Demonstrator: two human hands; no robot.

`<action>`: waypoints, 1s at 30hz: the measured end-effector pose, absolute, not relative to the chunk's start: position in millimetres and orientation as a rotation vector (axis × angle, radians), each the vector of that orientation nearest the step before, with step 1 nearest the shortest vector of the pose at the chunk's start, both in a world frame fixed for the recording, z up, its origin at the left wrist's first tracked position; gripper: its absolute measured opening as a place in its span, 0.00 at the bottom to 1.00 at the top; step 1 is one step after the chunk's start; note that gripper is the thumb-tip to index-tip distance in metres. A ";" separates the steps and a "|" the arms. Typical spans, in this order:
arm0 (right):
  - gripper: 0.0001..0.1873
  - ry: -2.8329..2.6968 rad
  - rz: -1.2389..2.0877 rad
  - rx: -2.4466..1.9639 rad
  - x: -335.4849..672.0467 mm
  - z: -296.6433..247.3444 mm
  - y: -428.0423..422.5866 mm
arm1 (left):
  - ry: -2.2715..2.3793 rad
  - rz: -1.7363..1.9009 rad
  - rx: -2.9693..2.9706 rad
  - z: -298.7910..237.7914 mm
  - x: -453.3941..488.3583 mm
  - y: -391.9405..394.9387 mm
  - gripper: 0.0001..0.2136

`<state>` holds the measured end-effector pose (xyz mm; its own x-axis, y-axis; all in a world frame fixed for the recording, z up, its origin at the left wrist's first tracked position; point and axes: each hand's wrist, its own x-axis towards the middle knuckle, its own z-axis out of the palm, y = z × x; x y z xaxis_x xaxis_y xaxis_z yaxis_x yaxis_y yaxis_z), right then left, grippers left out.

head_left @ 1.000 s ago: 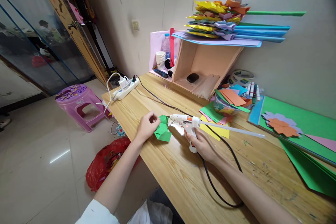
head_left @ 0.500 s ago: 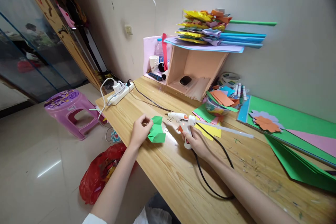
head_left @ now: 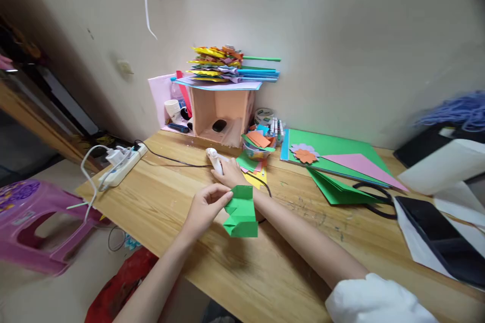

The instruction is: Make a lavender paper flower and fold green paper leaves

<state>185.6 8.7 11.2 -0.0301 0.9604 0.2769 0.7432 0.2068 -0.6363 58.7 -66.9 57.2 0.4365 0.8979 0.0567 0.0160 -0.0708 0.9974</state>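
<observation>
My left hand (head_left: 207,208) pinches a folded piece of green paper (head_left: 242,212) by its left edge, holding it above the table. Farther back, my right hand (head_left: 230,172) is wrapped round the handle of a white hot glue gun (head_left: 215,159), which is partly hidden by the fingers. The gun's black cord (head_left: 182,163) runs left across the table. Part of the right forearm passes behind the green paper. Beside the right hand lie yellow, pink and green paper sheets (head_left: 250,164).
A white power strip (head_left: 123,165) sits at the table's left edge. Behind stands an open box (head_left: 223,111) topped with paper flowers (head_left: 215,63). A bowl of paper scraps (head_left: 257,149), green folded paper (head_left: 341,189), scissors (head_left: 379,199) and a phone (head_left: 443,237) lie rightward.
My view has turned to the right. My right hand has carried the glue gun farther back on the table, away from the green paper. The left hand still holds the paper, now raised nearer to me.
</observation>
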 end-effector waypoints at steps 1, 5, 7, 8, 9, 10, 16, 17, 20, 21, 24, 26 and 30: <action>0.11 -1.799 0.496 -1.527 194.8 10.9 -0.3 | 0.802 0.872 1.449 59.1 69.5 -66.3 0.08; 0.16 -1.673 0.697 -1.381 251.3 10.9 -47.8 | 0.685 0.832 1.433 59.5 110.2 -57.3 0.09; 0.15 -1.608 0.763 -1.388 281.8 10.9 -73.3 | 0.696 0.841 1.444 55.6 128.2 -48.3 0.12; 0.17 -1.536 0.823 -1.392 294.7 10.7 -85.1 | 0.708 0.842 1.458 52.7 136.3 -43.2 0.13; 0.19 -1.400 0.938 -1.383 305.2 10.1 -95.7 | 0.731 0.850 1.469 49.3 143.7 -38.0 0.14; 0.21 -1.281 1.054 -1.367 313.1 9.2 -104.9 | 0.769 0.871 1.463 45.3 150.2 -33.3 0.14; 0.22 -1.160 1.269 -1.255 314.9 3.7 -132.3 | 0.856 0.898 1.403 19.2 163.5 -26.3 0.16; 0.20 -1.189 1.239 -1.265 312.3 4.0 -133.7 | 0.872 0.888 1.402 16.6 162.6 -28.0 0.16; 0.19 -1.236 1.187 -1.307 308.1 6.0 -136.5 | 0.880 0.849 1.412 15.3 159.2 -33.1 0.15; 0.19 -1.237 1.176 -1.317 308.0 6.5 -137.2 | 0.871 0.832 1.412 16.9 158.3 -34.5 0.15; 0.19 -1.248 1.173 -1.322 309.4 6.0 -139.5 | 0.879 0.739 1.360 23.8 156.9 -37.7 0.15; 0.18 -1.259 1.182 -1.307 310.1 4.7 -141.0 | 0.921 0.691 1.316 27.7 156.8 -39.7 0.16; 0.14 -1.261 1.211 -1.285 309.0 2.8 -143.3 | 0.977 0.694 1.338 28.6 158.1 -43.0 0.15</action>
